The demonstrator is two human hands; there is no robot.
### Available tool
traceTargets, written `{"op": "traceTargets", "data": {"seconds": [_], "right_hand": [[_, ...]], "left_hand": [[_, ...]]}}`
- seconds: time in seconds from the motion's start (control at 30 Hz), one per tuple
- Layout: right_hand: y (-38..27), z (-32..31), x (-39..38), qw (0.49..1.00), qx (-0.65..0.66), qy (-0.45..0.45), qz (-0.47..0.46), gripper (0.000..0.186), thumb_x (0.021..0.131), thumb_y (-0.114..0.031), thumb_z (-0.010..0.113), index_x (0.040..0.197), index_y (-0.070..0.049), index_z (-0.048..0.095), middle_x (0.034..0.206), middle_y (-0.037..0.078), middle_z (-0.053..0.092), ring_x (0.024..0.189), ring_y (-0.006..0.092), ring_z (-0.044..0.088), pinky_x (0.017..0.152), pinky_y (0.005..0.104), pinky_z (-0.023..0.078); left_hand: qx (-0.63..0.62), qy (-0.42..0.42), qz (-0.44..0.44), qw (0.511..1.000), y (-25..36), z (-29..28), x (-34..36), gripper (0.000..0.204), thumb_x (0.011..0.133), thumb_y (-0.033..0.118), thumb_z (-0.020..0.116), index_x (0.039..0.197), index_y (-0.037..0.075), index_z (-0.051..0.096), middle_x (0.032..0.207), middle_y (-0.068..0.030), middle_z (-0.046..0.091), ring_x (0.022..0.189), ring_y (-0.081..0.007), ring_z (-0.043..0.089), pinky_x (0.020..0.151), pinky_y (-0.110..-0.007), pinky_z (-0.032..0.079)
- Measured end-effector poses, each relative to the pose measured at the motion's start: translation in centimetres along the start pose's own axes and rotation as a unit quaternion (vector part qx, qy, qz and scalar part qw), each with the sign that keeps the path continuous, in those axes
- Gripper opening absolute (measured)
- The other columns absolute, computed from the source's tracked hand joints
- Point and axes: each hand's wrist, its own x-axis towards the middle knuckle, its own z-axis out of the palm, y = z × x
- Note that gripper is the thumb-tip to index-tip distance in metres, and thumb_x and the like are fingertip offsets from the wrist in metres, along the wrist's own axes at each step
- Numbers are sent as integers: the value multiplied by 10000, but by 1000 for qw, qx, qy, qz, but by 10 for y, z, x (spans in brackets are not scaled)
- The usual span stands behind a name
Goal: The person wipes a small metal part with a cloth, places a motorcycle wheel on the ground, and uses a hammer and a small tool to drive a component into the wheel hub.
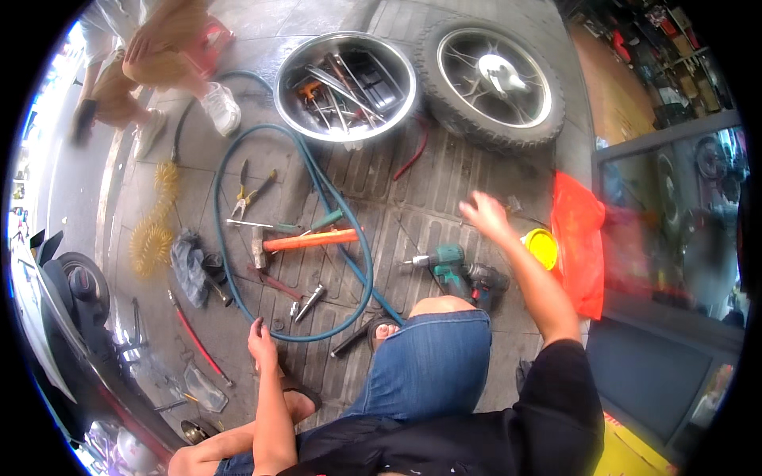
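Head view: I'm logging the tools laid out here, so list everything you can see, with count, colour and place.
Metal basin: one, silver, top centre, full of tools.
Wheel with tyre: one, black and silver, top right.
Hose: one, teal, looped across the floor.
Hammer: one, orange handle, centre.
Pliers: one, left of centre.
Cordless drill: one, green and black, by the knee.
Plastic bag: one, red, right.
Yellow lid: one, beside the bag.
Coiled air hose: one, yellow, left.
Left hand: near the hose.
Right hand: raised, blurred.
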Motion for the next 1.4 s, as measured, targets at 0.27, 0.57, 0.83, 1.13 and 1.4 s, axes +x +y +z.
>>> {"op": "traceTargets", "data": {"seconds": [0.27, 0.57, 0.83, 1.13, 1.4], "right_hand": [[-136, 69, 182, 693, 660, -140, 252, 435, 945, -400, 586, 1154, -18, 568, 1040, 136, 653, 994, 225, 617, 734, 356, 526], [-157, 109, 286, 620, 759, -45, 194, 279, 977, -248, 533, 1188, -66, 542, 1131, 122, 622, 1000, 281, 615, 834, 480, 524], [-28, -9, 286, 959, 45, 271, 72, 442, 897, -410, 569, 1128, -42, 654, 1104, 207, 661, 1045, 377, 622, 912, 456, 478], [73, -15, 273, 975, -62, -53, 207, 760, 942, -648, 269, 1364, -52, 478, 1391, 198, 485, 1301, 390, 438, 1062, 503, 337], [34, -13, 231, 975, 4, -87, 206, 956, 863, -771, 329, 1380, 27, 432, 1397, 282, 446, 1325, 402, 413, 1091, 452, 330]], "left_hand": [[-54, -58, -13, 997, 10, -17, -6, 424, 868, 93, 617, 1288, 55, 574, 923, -90, 661, 834, -189, 614, 796, -320, 488], [105, -114, -13, 988, 18, -16, -32, 516, 794, 174, 681, 1294, 118, 567, 956, -96, 689, 925, -272, 626, 886, -417, 462], [-135, -146, -146, 969, 0, -23, -18, 489, 849, 105, 651, 1321, 55, 535, 919, -89, 659, 840, -140, 589, 790, -268, 475], [-37, -259, -86, 961, 21, -48, -12, 484, 847, 110, 661, 1305, 18, 537, 946, -79, 665, 849, -144, 612, 776, -288, 500], [129, -250, 23, 959, 29, -152, -17, 481, 809, 135, 699, 1257, 28, 557, 1035, -148, 688, 945, -247, 672, 851, -355, 521]]}}
